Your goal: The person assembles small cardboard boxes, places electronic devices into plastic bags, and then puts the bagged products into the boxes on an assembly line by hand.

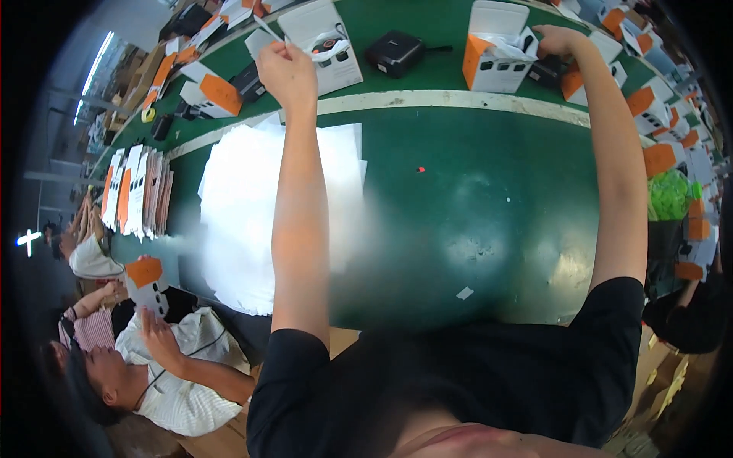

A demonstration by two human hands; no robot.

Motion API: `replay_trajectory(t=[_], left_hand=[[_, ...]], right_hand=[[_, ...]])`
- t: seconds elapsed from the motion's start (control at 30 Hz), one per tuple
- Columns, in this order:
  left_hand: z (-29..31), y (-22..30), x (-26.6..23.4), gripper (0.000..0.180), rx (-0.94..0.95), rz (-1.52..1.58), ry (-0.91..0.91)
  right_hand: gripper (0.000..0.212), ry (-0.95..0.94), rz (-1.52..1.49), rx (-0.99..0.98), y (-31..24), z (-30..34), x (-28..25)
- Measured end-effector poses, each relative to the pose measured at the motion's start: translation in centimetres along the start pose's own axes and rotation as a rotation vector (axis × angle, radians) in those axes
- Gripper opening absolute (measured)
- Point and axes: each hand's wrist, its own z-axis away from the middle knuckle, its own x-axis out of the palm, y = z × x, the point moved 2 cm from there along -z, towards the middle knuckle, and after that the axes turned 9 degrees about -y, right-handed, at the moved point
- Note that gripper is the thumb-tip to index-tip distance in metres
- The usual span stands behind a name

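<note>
My left hand [290, 74] is raised at the far side of the table, its fingers pinched on a thin white strip [269, 30]. Just right of it stands an opened white box [336, 72] with a white bag and a dark round item at its top. My right hand [563, 42] reaches to the far right, fingers stretched toward an open orange-and-white box [496, 65]. Whether the fingertips touch that box I cannot tell. Under this hand lies a black case [546, 71]. Another black case with a strap [395, 53] sits between the two boxes.
A pale rail [458, 99] divides the green table [473, 198] from the far strip. White sheets [237, 206] are piled under my left forearm. Flattened cartons [137, 191] stand at the left. A co-worker [175, 374] at lower left holds a box [146, 286]. A green bag [670, 195] lies right.
</note>
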Motion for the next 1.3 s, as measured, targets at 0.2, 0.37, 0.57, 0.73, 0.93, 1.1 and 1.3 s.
replay_trajectory(t=[0.2,0.37,0.57,0.73,0.93,1.1,1.3], left_hand=[[2.3,10.2,6.2,0.034,0.635,0.095,-0.215],[7.0,10.7,14.2,0.06,0.271,-0.38,-0.696],[7.6,9.8,13.1,0.064,0.416,-0.071,-0.861],[6.6,9.8,12.0,0.063,0.699,0.055,-0.903],[6.6,12.1,7.6,0.055,0.683,0.154,-1.242],[13.5,13.3,1.3,0.053,0.982,0.295,-0.85],[10.7,3.1,-8.4,0.028,0.244,-0.189,-0.665]], right_hand=[[0.049,-0.177,0.202,-0.109,2.6,0.3,-2.4],[0.075,0.069,0.087,-0.175,6.2,0.6,-0.3],[0.079,0.763,-0.076,-0.261,5.1,11.2,-4.4],[0.094,1.147,-0.248,-0.144,5.0,19.8,-3.7],[0.062,1.181,-0.944,-0.484,-1.5,27.1,1.2],[0.04,0.848,-1.609,-0.63,0.0,25.7,2.9],[0.047,0.75,-1.463,-0.606,-5.6,22.4,3.4]])
